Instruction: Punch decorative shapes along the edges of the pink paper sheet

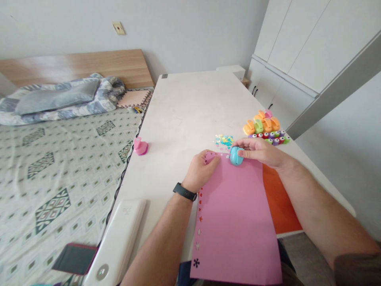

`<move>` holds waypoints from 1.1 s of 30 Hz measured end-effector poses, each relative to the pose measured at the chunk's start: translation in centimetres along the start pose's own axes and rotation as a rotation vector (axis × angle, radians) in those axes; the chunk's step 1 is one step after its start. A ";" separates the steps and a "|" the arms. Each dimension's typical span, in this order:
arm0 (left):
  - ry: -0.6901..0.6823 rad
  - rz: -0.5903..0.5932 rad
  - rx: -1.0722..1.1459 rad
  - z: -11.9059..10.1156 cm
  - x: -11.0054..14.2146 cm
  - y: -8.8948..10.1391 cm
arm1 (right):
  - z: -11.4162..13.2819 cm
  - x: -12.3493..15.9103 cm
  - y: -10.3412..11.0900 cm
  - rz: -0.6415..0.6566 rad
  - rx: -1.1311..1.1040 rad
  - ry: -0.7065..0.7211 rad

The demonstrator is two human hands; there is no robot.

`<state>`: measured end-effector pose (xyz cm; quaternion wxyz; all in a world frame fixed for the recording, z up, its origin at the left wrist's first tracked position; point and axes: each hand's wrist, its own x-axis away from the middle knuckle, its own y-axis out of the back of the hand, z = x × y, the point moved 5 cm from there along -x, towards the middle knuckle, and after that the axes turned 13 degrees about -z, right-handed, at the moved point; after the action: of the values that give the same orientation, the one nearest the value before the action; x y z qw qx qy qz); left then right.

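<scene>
My right hand [253, 150] grips a light blue craft punch [236, 156], which sits at the far edge of a sheet of pink paper [238, 214]. Thumb and fingers of my left hand [204, 169] pinch that sheet near its far left corner. Small punched shapes, such as stars and a flower, run down the paper's left edge, and more holes show along the far edge. Beneath the pink sheet, an orange sheet [279, 202] sticks out on the right. Just beyond the punch lies a scatter of yellow, blue and pink paper bits [224, 140].
Several orange, green and pink punches [262, 124] stand at the table's right, beside rows of small colourful punches [275, 138]. A pink punch [140, 147] stands near the left edge. A long white device [119, 238] lies front left. The bed [74, 167] adjoins the white table [190, 103].
</scene>
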<state>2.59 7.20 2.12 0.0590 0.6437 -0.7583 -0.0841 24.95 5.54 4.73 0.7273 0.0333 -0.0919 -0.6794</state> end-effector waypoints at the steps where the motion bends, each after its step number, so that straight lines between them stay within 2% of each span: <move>1: 0.003 0.000 0.001 0.0 0.0 0.0 | 0.0 0.0 0.0 -0.003 -0.003 0.001; 13: 0.005 0.007 -0.004 -0.2 0.1 -0.1 | -0.4 -0.2 0.0 -0.056 0.020 -0.003; 28: -0.012 0.030 -0.014 -0.1 0.1 -0.2 | -0.3 -0.2 -0.3 -0.032 0.025 -0.003; 33: 0.003 0.021 -0.020 -0.1 0.1 -0.3 | -0.5 -0.3 0.1 -0.117 -0.001 -0.038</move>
<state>2.84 7.05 2.16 0.0675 0.6352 -0.7641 -0.0903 25.12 5.77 4.24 0.6843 0.0254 -0.1033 -0.7214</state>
